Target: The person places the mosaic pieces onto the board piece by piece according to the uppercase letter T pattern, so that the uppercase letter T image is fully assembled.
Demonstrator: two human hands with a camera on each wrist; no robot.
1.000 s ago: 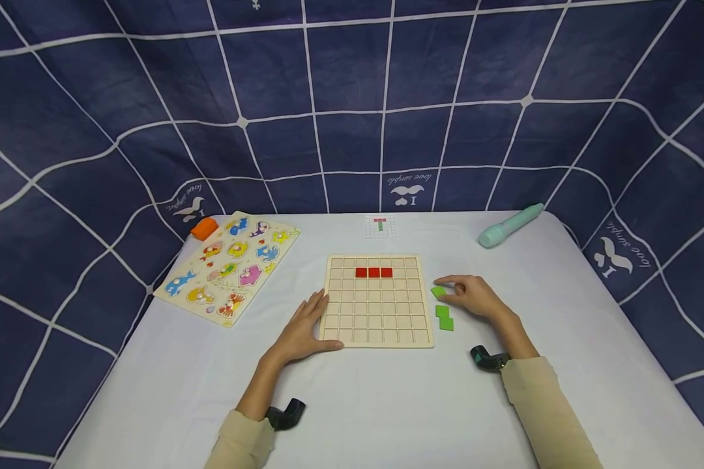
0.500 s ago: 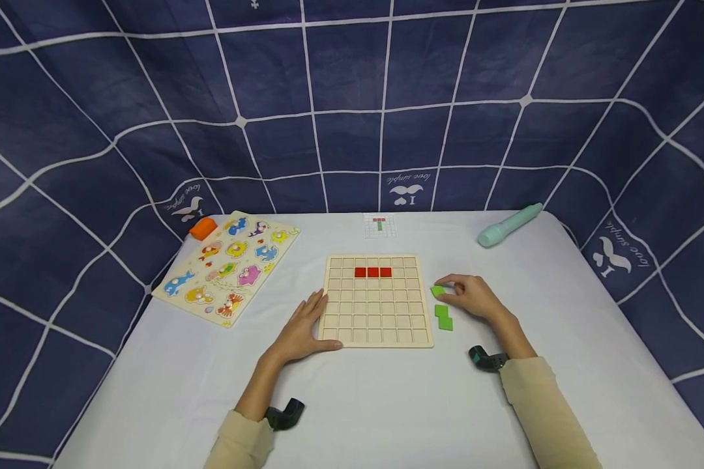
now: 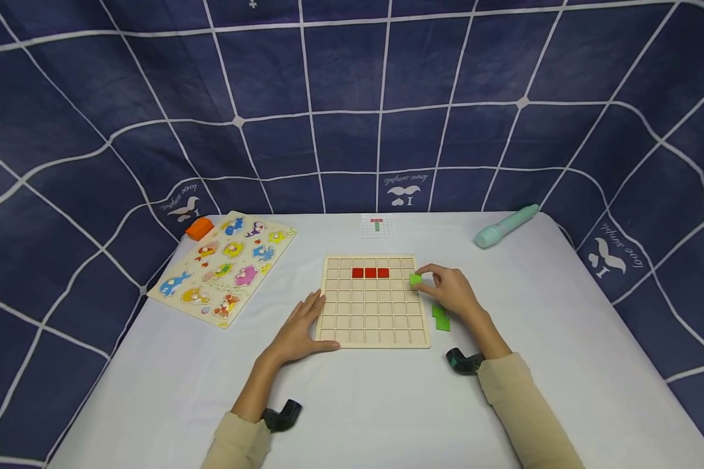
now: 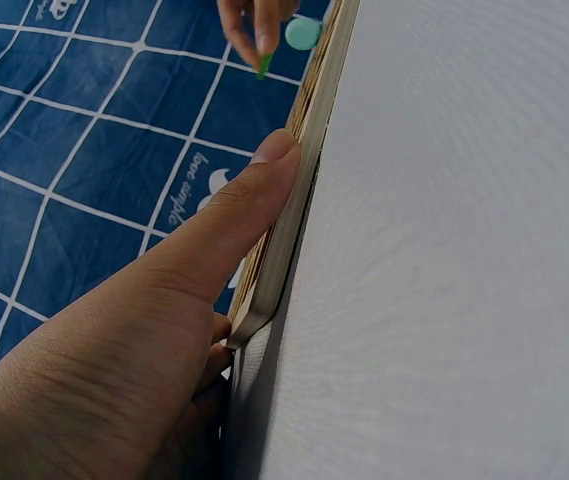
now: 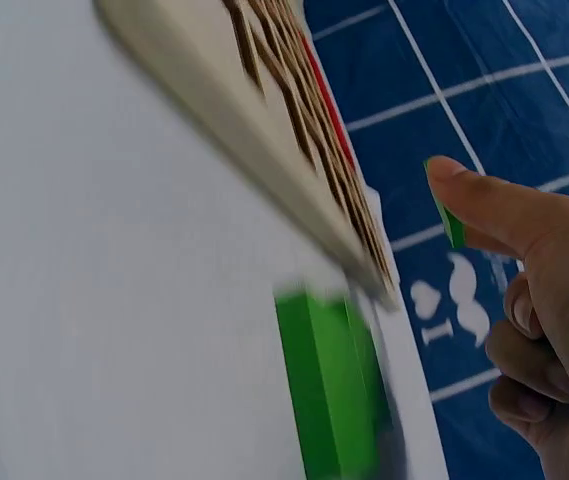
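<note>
A wooden grid board (image 3: pixel 364 326) lies mid-table, with three red square tiles (image 3: pixel 371 273) in a row in its upper cells. My left hand (image 3: pixel 299 331) rests at the board's near left corner, its thumb along the front edge and its fingers spread on the left side. Between thumb and forefinger, my right hand (image 3: pixel 453 290) pinches a green square tile (image 3: pixel 415 279) over the board's right edge. In the right wrist view that tile (image 5: pixel 448 215) shows edge-on. Two more green tiles (image 3: pixel 442 320) lie on the cloth right of the board, partly behind the right wrist.
A small pattern card (image 3: pixel 377 226) with a red and green T lies behind the board. At the left is a sea-animal peg puzzle (image 3: pixel 223 267) beside an orange block (image 3: pixel 199 228). A mint-green cylindrical object (image 3: pixel 506 227) lies at the back right.
My right hand has lifted one green tile off the cloth and carried it left to the board's right edge. My left hand keeps its place at the corner.
</note>
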